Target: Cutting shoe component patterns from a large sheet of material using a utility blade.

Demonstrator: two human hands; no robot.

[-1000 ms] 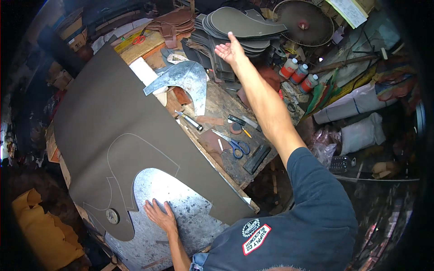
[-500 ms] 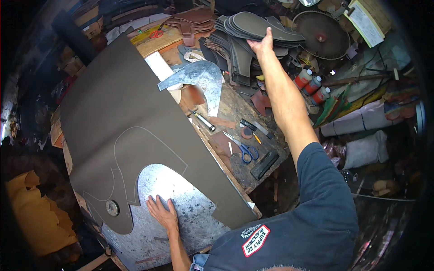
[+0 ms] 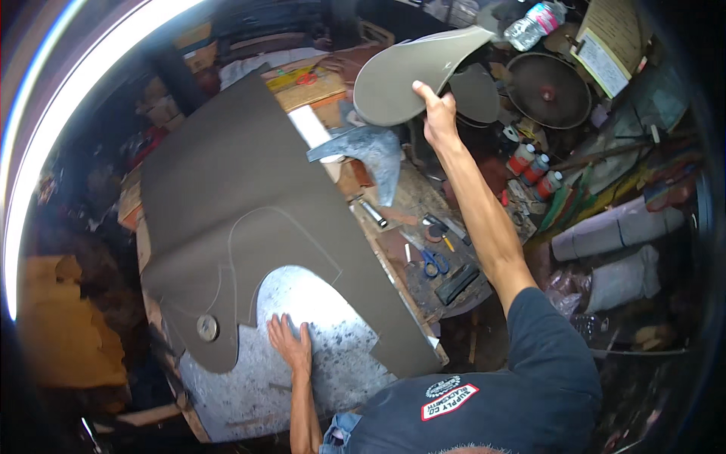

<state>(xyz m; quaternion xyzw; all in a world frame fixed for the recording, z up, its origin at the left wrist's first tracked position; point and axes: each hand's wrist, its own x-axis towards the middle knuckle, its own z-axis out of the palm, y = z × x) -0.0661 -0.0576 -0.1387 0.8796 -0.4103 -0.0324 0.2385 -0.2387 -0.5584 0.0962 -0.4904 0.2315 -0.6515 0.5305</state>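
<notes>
My right hand (image 3: 439,113) is raised at the far side, closed on the edge of a grey-brown curved leather piece (image 3: 389,79), its thumb on top. Below and beside that piece, more dark cut pieces (image 3: 476,94) show in part. My left hand (image 3: 291,342) lies flat, fingers apart, on the bare, spotted metal tabletop (image 3: 333,386) within a curved cut-out of the large brown leather sheet (image 3: 212,174). Pale curved outlines are drawn on the sheet, and a round metal weight (image 3: 207,328) sits near its front left corner.
A curved metal template (image 3: 370,155) overlaps the sheet's right edge. On the wooden bench lie blue-handled scissors (image 3: 432,263) and a black block (image 3: 457,284). Red bottles (image 3: 537,168) and a round dark disc (image 3: 548,91) stand right. Yellow leather (image 3: 68,325) hangs at left.
My right hand has lifted the curved leather piece off the stack and tilted it up. My left hand stays flat on the metal. The whole view has shifted slightly.
</notes>
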